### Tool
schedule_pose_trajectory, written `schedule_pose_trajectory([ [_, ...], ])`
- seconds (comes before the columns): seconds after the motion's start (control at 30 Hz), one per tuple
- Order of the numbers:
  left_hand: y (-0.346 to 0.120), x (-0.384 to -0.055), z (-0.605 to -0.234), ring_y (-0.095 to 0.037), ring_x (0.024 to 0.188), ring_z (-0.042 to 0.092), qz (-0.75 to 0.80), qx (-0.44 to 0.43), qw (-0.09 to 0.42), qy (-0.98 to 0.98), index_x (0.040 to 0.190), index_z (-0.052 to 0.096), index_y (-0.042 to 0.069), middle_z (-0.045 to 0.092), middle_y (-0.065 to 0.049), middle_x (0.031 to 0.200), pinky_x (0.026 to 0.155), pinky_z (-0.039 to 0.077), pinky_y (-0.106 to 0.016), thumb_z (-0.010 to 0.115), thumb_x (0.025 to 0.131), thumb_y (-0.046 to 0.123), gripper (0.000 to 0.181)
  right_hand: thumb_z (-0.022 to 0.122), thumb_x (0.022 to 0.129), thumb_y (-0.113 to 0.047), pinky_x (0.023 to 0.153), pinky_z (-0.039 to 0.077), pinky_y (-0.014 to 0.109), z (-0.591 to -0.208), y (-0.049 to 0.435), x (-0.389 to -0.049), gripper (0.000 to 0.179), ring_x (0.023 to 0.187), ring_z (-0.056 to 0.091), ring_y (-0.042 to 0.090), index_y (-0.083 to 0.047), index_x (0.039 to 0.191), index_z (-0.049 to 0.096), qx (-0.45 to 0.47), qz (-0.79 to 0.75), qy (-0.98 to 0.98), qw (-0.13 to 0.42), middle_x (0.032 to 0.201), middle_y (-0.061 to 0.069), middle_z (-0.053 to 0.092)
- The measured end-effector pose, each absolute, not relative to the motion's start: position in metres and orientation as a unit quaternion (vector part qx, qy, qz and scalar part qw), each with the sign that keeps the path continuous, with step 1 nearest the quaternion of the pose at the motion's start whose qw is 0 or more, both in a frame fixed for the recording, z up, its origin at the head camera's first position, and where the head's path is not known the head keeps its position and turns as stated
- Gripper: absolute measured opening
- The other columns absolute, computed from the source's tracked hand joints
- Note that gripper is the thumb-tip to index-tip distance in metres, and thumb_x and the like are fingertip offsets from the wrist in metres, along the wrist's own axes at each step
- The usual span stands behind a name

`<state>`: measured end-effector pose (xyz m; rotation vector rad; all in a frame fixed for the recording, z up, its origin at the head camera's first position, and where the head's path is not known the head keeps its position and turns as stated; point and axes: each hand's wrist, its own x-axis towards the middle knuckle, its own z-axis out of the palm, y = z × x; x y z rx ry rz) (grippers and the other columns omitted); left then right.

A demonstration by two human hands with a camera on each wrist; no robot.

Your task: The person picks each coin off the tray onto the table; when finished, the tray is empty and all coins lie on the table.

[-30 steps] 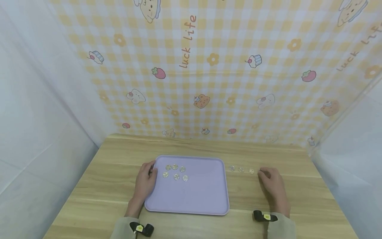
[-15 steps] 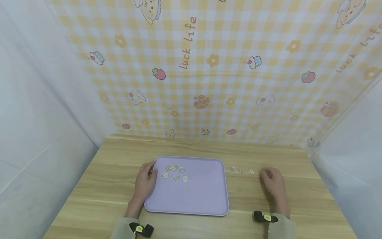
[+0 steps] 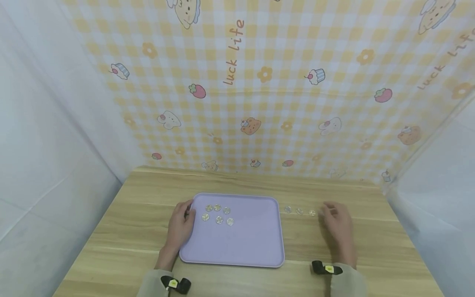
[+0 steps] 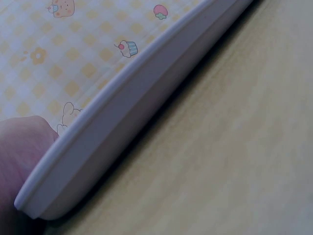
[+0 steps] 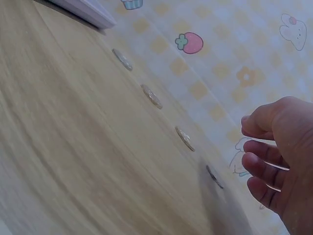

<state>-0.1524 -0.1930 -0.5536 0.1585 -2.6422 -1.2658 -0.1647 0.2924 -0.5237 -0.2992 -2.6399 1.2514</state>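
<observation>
My left hand [image 3: 181, 225] grips the left rim of a lilac tray [image 3: 256, 245], thumb over the edge. Several round shiny coins lie in two rows at the tray's upper left, one of them a front-row coin [image 3: 219, 220]. To the right of the tray, a line of coins runs along the table, with a middle coin [image 3: 299, 211] between two others. My right hand [image 3: 337, 225] hovers at the line's right end, fingers loosely bent and holding nothing. In the right wrist view a further coin [image 5: 214, 176] lies on the wood in the hand's shadow.
The wooden table [image 3: 237, 282] ends at the back against a yellow checked cloth [image 3: 285, 103] with cartoon prints. White sheets hang on both sides. A small black camera [image 3: 326, 268] is strapped to each wrist.
My right hand has lifted off the line's right end and shifted slightly left, its fingers parting from where they touched. My left hand and the tray stay put.
</observation>
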Motion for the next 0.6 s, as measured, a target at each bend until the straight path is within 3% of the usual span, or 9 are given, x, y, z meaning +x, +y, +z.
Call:
schedule_pose_trajectory([
  [0.6, -0.192, -0.153, -0.555, -0.019, 0.098, 0.057, -0.430, 0.057, 0.114, -0.894, 0.138, 0.055, 0.002, 0.060, -0.011, 0.118, 0.081, 0.052, -0.029, 0.056, 0.101, 0.017, 0.040, 0.057, 0.101, -0.026, 0.085, 0.047, 0.022, -0.529, 0.265, -0.174, 0.032, 0.104, 0.059, 0.026, -0.003, 0.123, 0.064, -0.034, 0.417, -0.901, 0.117, 0.120, 0.015, 0.064],
])
